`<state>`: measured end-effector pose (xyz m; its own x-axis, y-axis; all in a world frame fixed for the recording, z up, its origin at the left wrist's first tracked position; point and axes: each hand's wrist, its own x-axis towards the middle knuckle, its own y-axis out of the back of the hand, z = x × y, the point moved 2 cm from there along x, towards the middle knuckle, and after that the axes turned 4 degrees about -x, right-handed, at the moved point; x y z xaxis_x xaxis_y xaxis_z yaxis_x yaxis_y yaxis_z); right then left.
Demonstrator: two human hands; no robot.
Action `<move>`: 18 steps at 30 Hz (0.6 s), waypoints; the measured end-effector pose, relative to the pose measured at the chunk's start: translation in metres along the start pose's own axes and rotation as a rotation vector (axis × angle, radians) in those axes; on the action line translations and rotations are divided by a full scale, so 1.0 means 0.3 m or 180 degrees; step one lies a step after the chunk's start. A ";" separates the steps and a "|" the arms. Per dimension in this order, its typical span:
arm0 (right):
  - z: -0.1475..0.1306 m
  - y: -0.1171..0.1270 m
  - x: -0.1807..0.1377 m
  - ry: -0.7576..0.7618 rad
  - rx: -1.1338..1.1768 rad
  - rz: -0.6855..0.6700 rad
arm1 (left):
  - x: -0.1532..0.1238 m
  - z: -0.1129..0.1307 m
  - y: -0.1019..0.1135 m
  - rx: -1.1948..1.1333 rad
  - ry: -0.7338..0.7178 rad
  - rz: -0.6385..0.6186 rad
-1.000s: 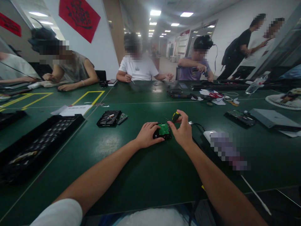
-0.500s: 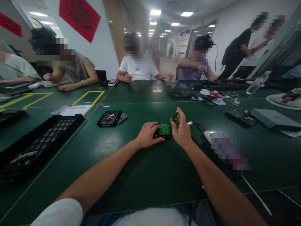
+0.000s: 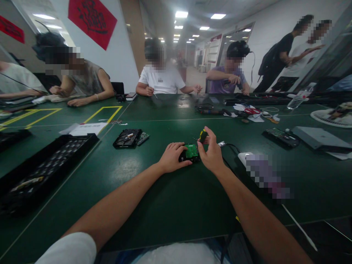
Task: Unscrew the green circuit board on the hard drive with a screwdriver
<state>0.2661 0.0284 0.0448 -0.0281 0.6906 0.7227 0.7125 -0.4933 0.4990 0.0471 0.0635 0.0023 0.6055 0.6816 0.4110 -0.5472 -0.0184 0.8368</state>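
Flat under the left hand (image 3: 172, 157), a black drive (image 3: 189, 153) shows green board; right hand (image 3: 211, 152) pinches a screwdriver (image 3: 203, 135).

your left arm (image 3: 118, 205) enters from the lower left edge of view and runs up and to the right, forearm bare and nearly straight. your left hand (image 3: 172, 157) lies palm down, wrist flat, fingers curled downward, thumb on the near side. your right arm (image 3: 247, 216) enters from the lower right edge and runs up and to the left. your right hand (image 3: 211, 154) is cocked upward at the wrist, back toward you, with thumb and fingertips (image 3: 207, 134) pinched together. the two hands sit close together, not touching.
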 end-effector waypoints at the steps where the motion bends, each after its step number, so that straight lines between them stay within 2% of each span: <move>1: 0.000 0.001 0.000 -0.0030 -0.0029 0.0039 | 0.000 0.000 0.000 -0.0012 0.0007 0.0001; 5: 0.005 0.015 0.003 -0.0204 -0.0116 0.0206 | 0.001 0.000 0.001 -0.0056 0.0025 -0.0009; 11: 0.007 0.021 0.009 -0.0187 -0.0104 0.0179 | 0.000 0.000 0.002 -0.0016 0.0001 -0.0023; 18: -0.010 0.010 0.008 -0.0043 0.0126 -0.0218 | 0.001 -0.001 0.000 -0.0057 0.0028 -0.0006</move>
<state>0.2662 0.0270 0.0495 -0.0684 0.7292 0.6809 0.7365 -0.4235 0.5275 0.0471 0.0641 0.0022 0.6015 0.6880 0.4061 -0.5563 -0.0041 0.8310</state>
